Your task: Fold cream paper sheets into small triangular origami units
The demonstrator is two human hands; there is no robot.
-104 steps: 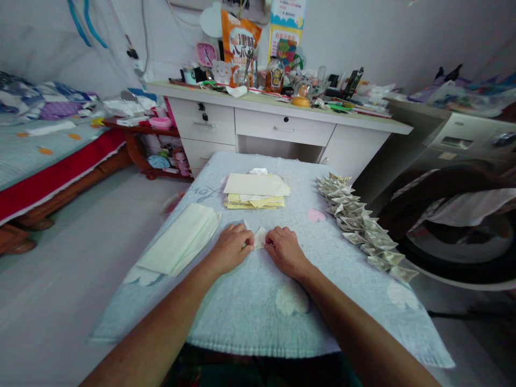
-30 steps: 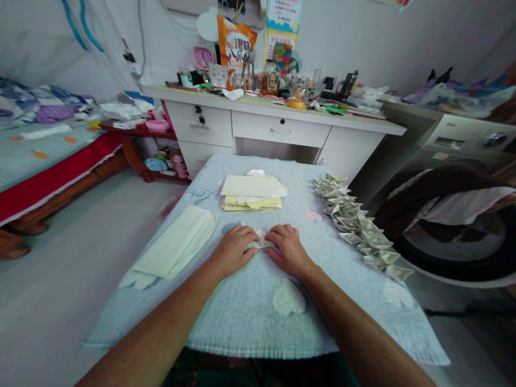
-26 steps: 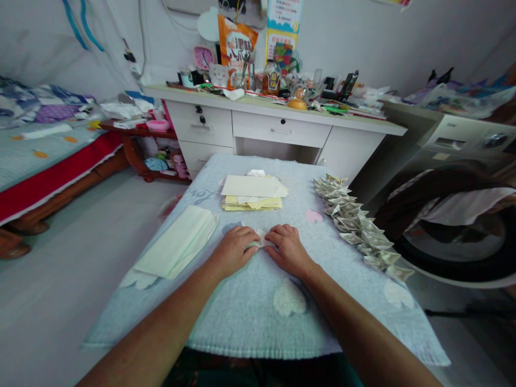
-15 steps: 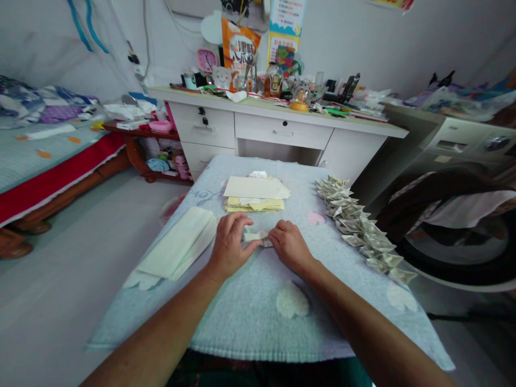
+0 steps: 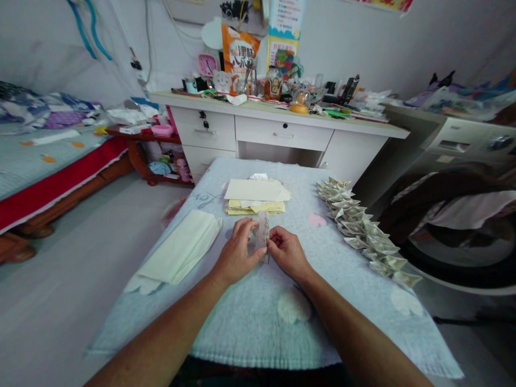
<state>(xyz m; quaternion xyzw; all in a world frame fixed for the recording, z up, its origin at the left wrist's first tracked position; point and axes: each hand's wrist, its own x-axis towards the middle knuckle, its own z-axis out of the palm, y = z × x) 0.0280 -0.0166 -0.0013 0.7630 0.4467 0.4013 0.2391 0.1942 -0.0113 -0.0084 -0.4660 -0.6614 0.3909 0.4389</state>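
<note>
A narrow folded strip of greyish paper (image 5: 263, 228) stands upright between my hands, its long side pointing away from me. My left hand (image 5: 238, 251) grips it from the left, thumb and fingers closed on the paper. On the other side my right hand (image 5: 287, 249) pinches its right edge with the fingertips. Just beyond lies a stack of cream and yellow paper sheets (image 5: 256, 191). To the left of my hands is a pile of pale green paper sheets (image 5: 181, 244). Folded pointed paper pieces (image 5: 358, 228) are nested in a long row at the right.
A pale blue cloth (image 5: 242, 322) covers the table. Behind it stands a white desk (image 5: 278, 126) crowded with jars, a snack bag (image 5: 241, 54) and a pink clock (image 5: 207, 65). A washing machine (image 5: 455, 145) is at the right, a bed (image 5: 44, 161) at the left.
The paper strip has turned from lying crosswise to standing lengthwise between my hands. Both hands stay close together around it, and the view has shifted slightly.
</note>
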